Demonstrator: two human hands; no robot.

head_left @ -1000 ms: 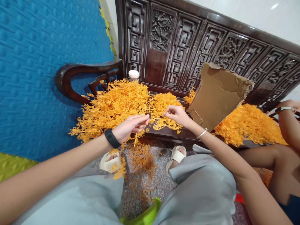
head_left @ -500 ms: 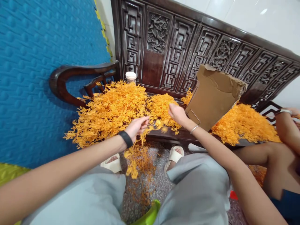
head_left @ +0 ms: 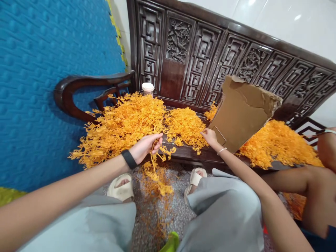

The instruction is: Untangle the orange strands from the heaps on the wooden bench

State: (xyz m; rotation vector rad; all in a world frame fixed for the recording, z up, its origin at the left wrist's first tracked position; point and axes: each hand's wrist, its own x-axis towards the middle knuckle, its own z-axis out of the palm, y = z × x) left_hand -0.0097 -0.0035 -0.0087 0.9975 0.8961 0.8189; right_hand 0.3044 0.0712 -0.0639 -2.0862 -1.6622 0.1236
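A: Layout?
B: Carved bench: large orange sprig pile at left end, smaller pile centre, torn cardboard right.
A: Hands?
B: Left hand pinches a sprig overhanging the front edge. Right hand has fingers curled on the smaller pile.
A: Handling?
B: Probably light, springy, tangle-prone; grip the stem.

Carved dark wooden bench, blue padded wall, speckled floor.

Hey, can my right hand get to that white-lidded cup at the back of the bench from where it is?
Probably, with a stretch: the right hand is free, but orange sprigs lie between it and the cup.
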